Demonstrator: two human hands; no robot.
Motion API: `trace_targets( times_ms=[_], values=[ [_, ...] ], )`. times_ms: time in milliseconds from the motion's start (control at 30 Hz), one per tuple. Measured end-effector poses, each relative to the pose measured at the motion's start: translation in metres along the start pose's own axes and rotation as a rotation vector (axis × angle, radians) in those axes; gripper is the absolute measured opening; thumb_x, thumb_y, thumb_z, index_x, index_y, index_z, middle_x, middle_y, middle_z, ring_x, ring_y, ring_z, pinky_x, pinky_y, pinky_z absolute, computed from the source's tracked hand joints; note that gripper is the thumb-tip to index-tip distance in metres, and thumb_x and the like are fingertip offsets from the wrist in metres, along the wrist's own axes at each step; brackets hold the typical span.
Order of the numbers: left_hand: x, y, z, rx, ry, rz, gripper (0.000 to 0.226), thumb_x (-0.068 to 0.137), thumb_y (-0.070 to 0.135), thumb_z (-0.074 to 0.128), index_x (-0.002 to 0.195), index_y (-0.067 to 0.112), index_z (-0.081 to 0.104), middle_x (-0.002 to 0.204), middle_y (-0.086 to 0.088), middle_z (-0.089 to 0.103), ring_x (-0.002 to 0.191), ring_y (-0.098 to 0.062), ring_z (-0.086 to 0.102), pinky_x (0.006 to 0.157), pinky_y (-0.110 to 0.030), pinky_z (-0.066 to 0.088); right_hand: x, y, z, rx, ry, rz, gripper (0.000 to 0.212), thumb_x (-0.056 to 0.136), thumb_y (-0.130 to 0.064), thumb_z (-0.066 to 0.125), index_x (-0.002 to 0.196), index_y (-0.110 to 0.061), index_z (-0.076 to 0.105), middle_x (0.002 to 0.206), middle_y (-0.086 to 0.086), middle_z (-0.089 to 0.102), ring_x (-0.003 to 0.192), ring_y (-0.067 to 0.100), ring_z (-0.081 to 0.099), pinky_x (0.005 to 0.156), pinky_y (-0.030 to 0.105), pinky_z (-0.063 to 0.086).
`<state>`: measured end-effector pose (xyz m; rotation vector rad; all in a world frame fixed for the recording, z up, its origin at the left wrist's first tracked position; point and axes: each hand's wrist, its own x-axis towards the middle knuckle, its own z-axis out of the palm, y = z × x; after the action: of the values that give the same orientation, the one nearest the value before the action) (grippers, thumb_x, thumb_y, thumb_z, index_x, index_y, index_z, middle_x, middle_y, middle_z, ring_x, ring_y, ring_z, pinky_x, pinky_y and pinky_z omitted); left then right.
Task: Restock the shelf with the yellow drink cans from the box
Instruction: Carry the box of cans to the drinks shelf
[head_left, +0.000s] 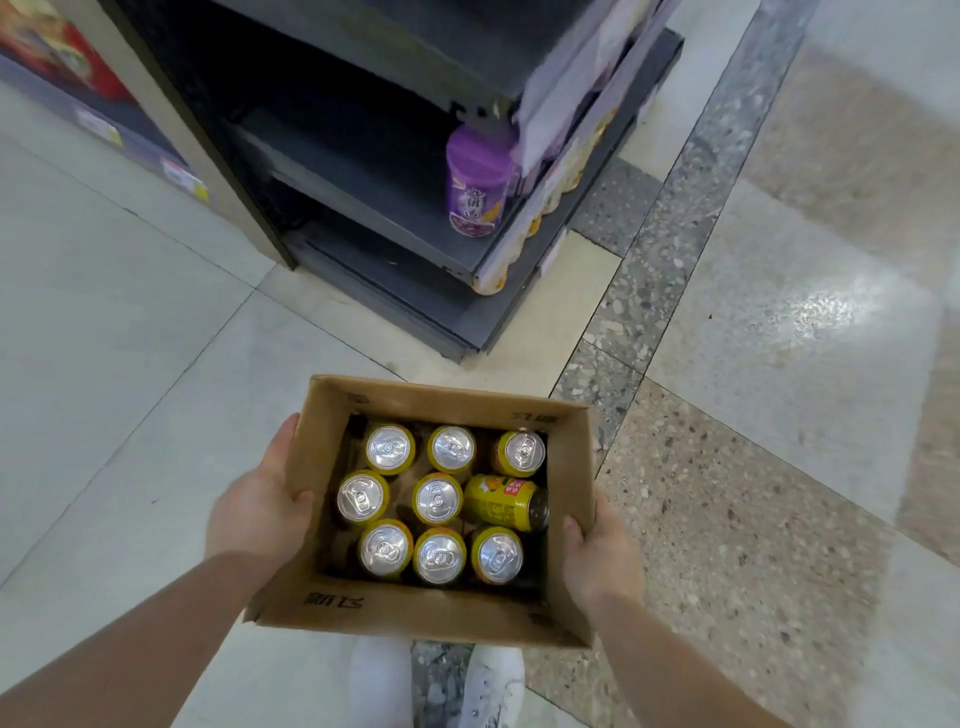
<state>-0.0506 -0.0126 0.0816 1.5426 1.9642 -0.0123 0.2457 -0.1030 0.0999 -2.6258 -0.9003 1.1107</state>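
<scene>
Here the person is carrying the box (415, 613) over the floor (130, 364), so the restocking looks barely begun: the left hand (260, 504) is clamping the box's left wall, thumb hooked over the rim, and the right hand (597, 561) is gripping the right wall likewise. Inside are sitting nine yellow drink cans (436, 499), eight upright and one tipped near the right wall. Beyond, the shelf (374, 208) is standing nearly bare beside a purple jar (475, 182), so the next move probably calls for setting the box down and freeing a hand.
</scene>
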Motion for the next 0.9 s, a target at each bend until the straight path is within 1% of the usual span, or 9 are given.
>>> trace_targets(
  times_ms=[67, 167, 300, 467, 633, 700, 767, 833, 900],
  values=[
    [-0.026, -0.006, -0.039, -0.027, 0.016, -0.032, 0.086, 0.079, 0.013, 0.061, 0.148, 0.040, 0.018, 0.078, -0.003, 0.064, 0.067, -0.028, 0.053, 0.062, -0.034, 0.046, -0.028, -0.028, -0.020, -0.013, -0.024, -0.054, 0.045, 0.094, -0.018, 0.051, 0.136, -0.033, 0.045, 0.110, -0.002, 0.067, 0.099, 0.025, 0.062, 0.078, 0.031, 0.045],
    [-0.065, -0.009, -0.110, -0.090, 0.050, -0.079, 0.077, 0.075, 0.030, 0.051, 0.143, 0.047, 0.018, 0.074, 0.005, 0.062, 0.067, -0.027, 0.056, 0.062, -0.033, 0.043, -0.077, -0.076, -0.053, -0.049, -0.057, -0.146, 0.043, 0.093, -0.016, 0.052, 0.135, -0.025, 0.047, 0.111, 0.004, 0.067, 0.102, 0.029, 0.062, 0.077, 0.031, 0.044],
    [-0.114, -0.009, -0.220, -0.103, 0.117, -0.110, 0.068, 0.081, 0.019, 0.051, 0.137, 0.047, 0.026, 0.074, 0.006, 0.061, 0.068, -0.026, 0.057, 0.063, -0.033, 0.045, -0.147, -0.145, -0.093, -0.093, -0.082, -0.211, 0.043, 0.094, -0.021, 0.051, 0.137, -0.023, 0.044, 0.117, 0.008, 0.066, 0.106, 0.031, 0.061, 0.086, 0.034, 0.045],
    [-0.150, -0.024, -0.344, -0.113, 0.225, -0.101, 0.068, 0.083, 0.024, 0.052, 0.142, 0.045, 0.025, 0.086, 0.004, 0.065, 0.076, -0.027, 0.058, 0.069, -0.033, 0.046, -0.226, -0.234, -0.123, -0.050, -0.109, -0.336, 0.041, 0.095, -0.021, 0.049, 0.135, -0.029, 0.045, 0.114, 0.004, 0.066, 0.105, 0.029, 0.061, 0.082, 0.032, 0.044],
    [-0.149, -0.076, -0.440, -0.145, 0.328, -0.076, 0.068, 0.081, 0.033, 0.052, 0.142, 0.044, 0.024, 0.098, 0.003, 0.069, 0.090, -0.028, 0.064, 0.075, -0.035, 0.050, -0.284, -0.336, -0.110, -0.068, -0.081, -0.452, 0.039, 0.095, -0.021, 0.050, 0.133, -0.031, 0.047, 0.116, 0.003, 0.065, 0.108, 0.029, 0.059, 0.086, 0.033, 0.043],
    [-0.138, -0.101, -0.478, -0.141, 0.348, -0.068, 0.064, 0.077, 0.040, 0.046, 0.137, 0.046, 0.025, 0.091, 0.005, 0.068, 0.083, -0.027, 0.063, 0.070, -0.033, 0.048, -0.304, -0.376, -0.095, -0.071, -0.077, -0.474, 0.039, 0.094, -0.022, 0.051, 0.133, -0.029, 0.048, 0.119, 0.003, 0.064, 0.110, 0.028, 0.058, 0.089, 0.034, 0.043],
    [-0.122, -0.129, -0.516, -0.128, 0.363, -0.041, 0.060, 0.078, 0.037, 0.047, 0.134, 0.047, 0.027, 0.089, 0.004, 0.068, 0.081, -0.028, 0.062, 0.067, -0.033, 0.045, -0.324, -0.415, -0.076, -0.070, -0.062, -0.471, 0.035, 0.094, -0.023, 0.052, 0.128, -0.026, 0.050, 0.120, 0.005, 0.063, 0.110, 0.029, 0.057, 0.090, 0.036, 0.044],
    [-0.104, -0.156, -0.556, -0.097, 0.375, -0.020, 0.057, 0.082, 0.032, 0.051, 0.133, 0.045, 0.029, 0.097, 0.000, 0.070, 0.088, -0.030, 0.064, 0.070, -0.034, 0.047, -0.344, -0.452, -0.055, -0.070, -0.041, -0.456, 0.031, 0.094, -0.024, 0.053, 0.126, -0.024, 0.052, 0.119, 0.006, 0.062, 0.109, 0.029, 0.056, 0.085, 0.034, 0.042],
    [-0.081, -0.179, -0.592, -0.069, 0.375, 0.001, 0.063, 0.081, 0.026, 0.055, 0.136, 0.044, 0.029, 0.104, -0.002, 0.069, 0.095, -0.032, 0.064, 0.074, -0.036, 0.050, -0.361, -0.485, -0.034, -0.043, -0.029, -0.426, 0.032, 0.095, -0.025, 0.052, 0.127, -0.024, 0.051, 0.120, 0.005, 0.061, 0.108, 0.028, 0.056, 0.081, 0.032, 0.040]
  ],
)
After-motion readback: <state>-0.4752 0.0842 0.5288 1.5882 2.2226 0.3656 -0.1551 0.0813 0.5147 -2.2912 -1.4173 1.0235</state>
